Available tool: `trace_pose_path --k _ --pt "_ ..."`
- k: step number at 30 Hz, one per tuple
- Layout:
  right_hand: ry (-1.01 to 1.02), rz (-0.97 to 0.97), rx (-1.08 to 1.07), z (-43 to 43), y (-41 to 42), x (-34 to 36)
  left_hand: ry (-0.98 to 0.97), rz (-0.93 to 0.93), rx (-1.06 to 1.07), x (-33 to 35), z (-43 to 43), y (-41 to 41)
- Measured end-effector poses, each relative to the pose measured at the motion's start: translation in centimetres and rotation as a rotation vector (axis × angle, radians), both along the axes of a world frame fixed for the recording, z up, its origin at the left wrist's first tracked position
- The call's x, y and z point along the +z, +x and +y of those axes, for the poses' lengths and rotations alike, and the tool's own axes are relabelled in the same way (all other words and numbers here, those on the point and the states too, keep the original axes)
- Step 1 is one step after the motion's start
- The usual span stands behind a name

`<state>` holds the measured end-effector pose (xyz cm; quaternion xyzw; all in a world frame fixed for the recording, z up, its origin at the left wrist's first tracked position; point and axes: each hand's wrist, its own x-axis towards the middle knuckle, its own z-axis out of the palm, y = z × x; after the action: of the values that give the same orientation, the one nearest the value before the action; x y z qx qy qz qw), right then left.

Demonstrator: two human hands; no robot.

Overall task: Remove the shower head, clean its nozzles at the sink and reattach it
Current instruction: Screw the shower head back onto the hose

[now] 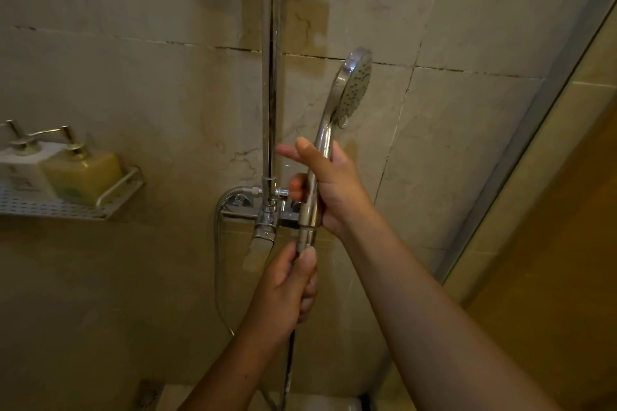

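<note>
A chrome hand shower head (352, 87) stands upright in front of the tiled wall, its dotted nozzle face turned to the right. My right hand (329, 185) grips its handle around the middle, thumb pointing up along the chrome. Just below, my left hand (290, 280) pinches the hose nut (305, 240) at the handle's lower end. The metal hose (218, 264) hangs down from there and loops left up to the mixer valve (267, 220).
A vertical chrome riser pipe (271, 60) runs up the wall just left of the shower head. At the left a white perforated shelf (110, 200) carries two pump bottles (83, 173). A glass partition edge (521, 150) slants down the right side.
</note>
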<state>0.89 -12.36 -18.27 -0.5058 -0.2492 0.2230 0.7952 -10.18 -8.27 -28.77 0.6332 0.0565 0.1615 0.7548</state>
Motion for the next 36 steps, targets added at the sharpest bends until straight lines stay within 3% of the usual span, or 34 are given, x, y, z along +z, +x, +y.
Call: trace_pose_path --k 7,14,16,22,28,36 --pt "-0.007 0.127 0.072 0.2 0.2 0.0 -0.02 -0.019 -0.015 -0.2 -0.6 -0.3" --pt "0.021 -0.047 0.063 0.1 0.2 0.0 0.004 -0.01 0.034 0.1 -0.4 -0.6" --pt "0.07 -0.01 0.086 0.5 0.0 -0.1 -0.002 -0.008 0.039 0.1 -0.5 -0.7" --pt "-0.216 -0.212 -0.161 1.8 -0.4 -0.9 -0.047 0.014 0.054 0.0 -1.2 -1.3" --pt "-0.091 0.156 0.038 1.5 -0.7 0.2 -0.116 -0.03 0.015 0.1 -1.0 -1.4" --pt "-0.097 -0.014 0.032 0.8 -0.8 0.7 -0.056 -0.056 0.002 0.0 -0.7 -1.5"
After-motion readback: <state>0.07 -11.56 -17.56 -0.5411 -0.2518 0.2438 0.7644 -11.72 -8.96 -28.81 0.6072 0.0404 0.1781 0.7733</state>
